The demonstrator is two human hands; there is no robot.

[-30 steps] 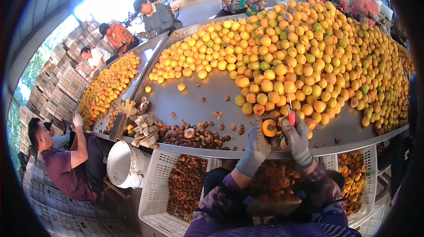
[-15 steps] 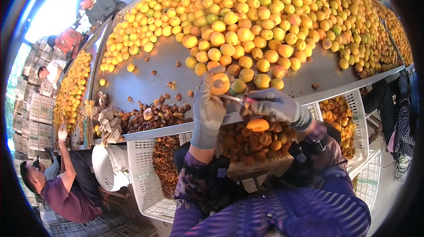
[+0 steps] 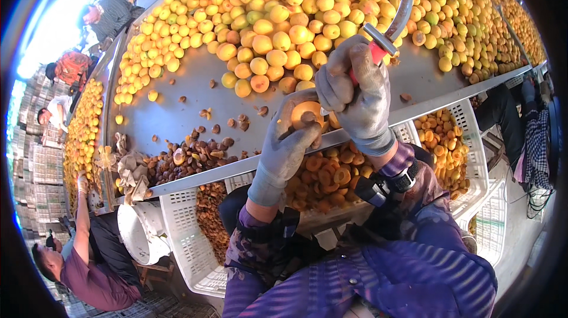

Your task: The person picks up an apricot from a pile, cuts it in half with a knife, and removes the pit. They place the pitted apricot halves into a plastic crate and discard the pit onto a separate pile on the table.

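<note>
My gloved left hand [image 3: 283, 143] is closed round a cut apricot [image 3: 303, 111], its orange flesh and brown pit facing up. Just to the right, my gloved right hand [image 3: 360, 96] grips the red handle of a curved knife [image 3: 403, 13]. The knife's blade points up and away, over the heaped apricots [image 3: 278, 39] on the metal table [image 3: 201, 96]. Both hands are above the table's near edge. Below them, a crate holds halved apricots [image 3: 322, 179].
Brown pits [image 3: 192, 155] lie in a pile along the near edge, beside a crumpled cloth [image 3: 135, 170]. White crates [image 3: 183, 223] stand beneath the table, with a white bucket [image 3: 133, 232] to their left. A person in a maroon shirt [image 3: 97, 276] sits at the left.
My right hand has risen and turned, bringing the knife from the left hand's fruit to pointing upward. The apricot half that was under my right hand is no longer there. The view has shifted slightly.
</note>
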